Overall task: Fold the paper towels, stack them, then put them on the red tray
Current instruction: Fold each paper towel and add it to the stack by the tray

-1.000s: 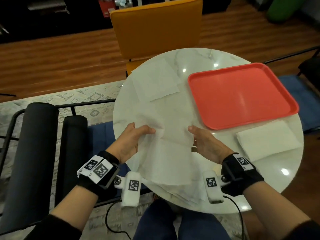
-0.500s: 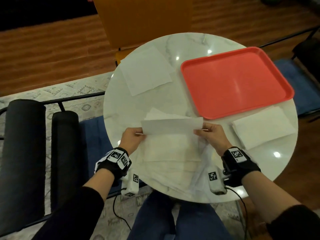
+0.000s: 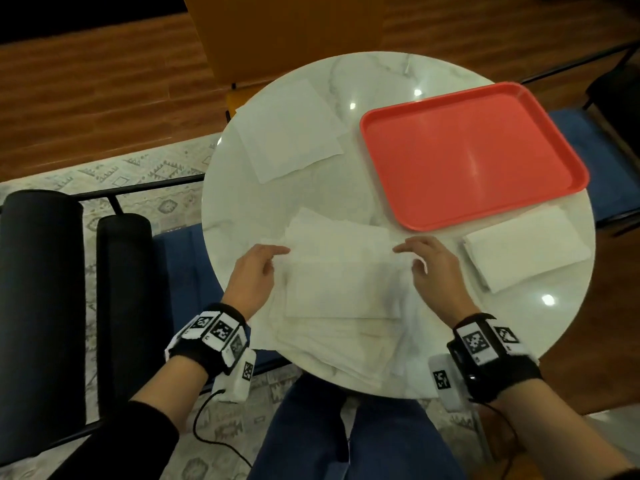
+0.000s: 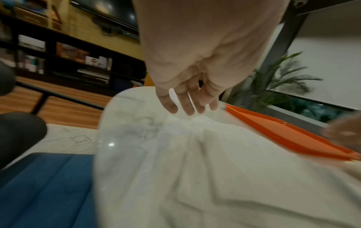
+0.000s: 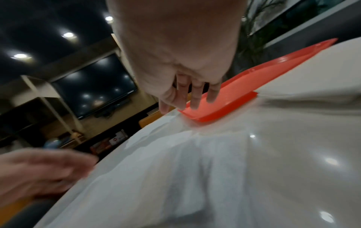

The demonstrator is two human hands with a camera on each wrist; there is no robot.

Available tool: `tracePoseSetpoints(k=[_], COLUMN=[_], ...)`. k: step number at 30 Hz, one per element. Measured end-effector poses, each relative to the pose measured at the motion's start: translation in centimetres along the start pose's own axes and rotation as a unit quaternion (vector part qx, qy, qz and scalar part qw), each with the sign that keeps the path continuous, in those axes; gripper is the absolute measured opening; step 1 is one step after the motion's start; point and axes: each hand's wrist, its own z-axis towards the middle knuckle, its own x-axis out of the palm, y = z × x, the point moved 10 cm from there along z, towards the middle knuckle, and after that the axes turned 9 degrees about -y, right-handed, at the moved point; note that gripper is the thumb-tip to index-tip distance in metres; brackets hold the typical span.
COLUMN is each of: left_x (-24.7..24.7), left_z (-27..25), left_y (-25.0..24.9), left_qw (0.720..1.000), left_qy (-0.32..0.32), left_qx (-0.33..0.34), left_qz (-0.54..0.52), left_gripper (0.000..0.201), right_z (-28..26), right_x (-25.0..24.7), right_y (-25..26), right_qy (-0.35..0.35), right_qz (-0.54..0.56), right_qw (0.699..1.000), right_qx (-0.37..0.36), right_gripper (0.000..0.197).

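Fingers point(image 4: 187, 106) of both hands hang loose, seemingly holding nothing, flanking the folded paper towel point(image 3: 341, 289).

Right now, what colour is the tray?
Red, a light coral shade; the tray shows best in the head view.

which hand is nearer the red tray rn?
Right. The right hand sits just below the red tray at its near-left corner; the left hand is farther away, across the folded towel.

orange chair point(image 3: 277, 36) cut off at top, far hands blurred in both wrist views
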Motion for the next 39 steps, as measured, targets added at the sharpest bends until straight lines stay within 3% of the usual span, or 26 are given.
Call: tracePoseSetpoints(k=[2, 4, 7, 9, 11, 13, 19, 21, 25, 31, 33, 35, 37, 39], left_x=[2.0, 5.7, 10.3, 11.2, 11.2, 11.1, 10.6, 9.8, 7.5, 5.9, 5.6, 4.8, 3.7, 2.8], left_z=[-0.7, -2.1, -4.1, -4.4, -4.3, -4.0, -3.7, -3.4, -1.9, -0.8, -1.4, -1.8, -2.1, -2.3], left_y=[-3.0, -5.3, -4.8, -2.9, -1.3, -0.5, -0.2, -1.2, -4.2, -8.6, -10.5, -12.2, -13.7, -15.0], left_qw=[0.998, 0.987, 0.95, 0.933, 0.934, 0.936, 0.935, 0.94, 0.955, 0.969, 0.975, 0.98, 0.98, 0.979], left_qy=[0.022, 0.09, 0.178, 0.184, 0.182, 0.183, 0.183, 0.146, 0.057, 0.096, 0.138, 0.163, 0.162, 0.157], left_qx=[0.058, 0.11, 0.119, 0.111, 0.104, 0.103, 0.105, 0.115, 0.131, 0.127, 0.132, 0.117, 0.111, 0.111], left_qz=[0.014, 0.077, 0.228, 0.288, 0.291, 0.281, 0.284, 0.285, 0.259, 0.191, 0.111, 0.013, -0.042, -0.068], left_gripper=[0.04, 0.049, 0.062, 0.063, 0.067, 0.071, 0.081, 0.083, 0.058, 0.023, 0.019, 0.015, 0.012, 0.01], right_z=[-0.5, -2.4, -5.8, -6.6, -6.9, -6.7, -5.7, -5.8, -5.9, -4.0, -3.0, -2.1, -1.3, -0.9], right_x=[2.3, 6.5, 11.9, 13.1, 13.2, 12.3, 9.0, 9.0, 8.8, 6.6, 5.0, 2.8, -0.2, -3.0], right_y=[2.4, 4.7, 5.6, 4.2, 2.6, 1.0, -3.2, -3.2, -2.6, -0.5, 0.0, -0.3, -0.8, -1.5], right_qy=[0.018, 0.099, 0.231, 0.259, 0.27, 0.263, 0.243, 0.24, 0.233, 0.213, 0.214, 0.204, 0.173, 0.145], right_qz=[-0.002, -0.023, -0.047, -0.09, -0.145, -0.182, -0.216, -0.215, -0.208, -0.204, -0.159, -0.107, -0.009, 0.099], right_qw=[0.999, 0.993, 0.97, 0.961, 0.949, 0.943, 0.946, 0.947, 0.95, 0.955, 0.963, 0.97, 0.978, 0.974], right_qx=[-0.037, -0.062, -0.052, -0.047, -0.074, -0.093, -0.001, 0.001, 0.009, 0.025, 0.048, 0.083, 0.12, 0.144], right_gripper=[0.044, 0.047, 0.053, 0.054, 0.061, 0.063, 0.058, 0.058, 0.058, 0.073, 0.063, 0.038, 0.013, 0.004])
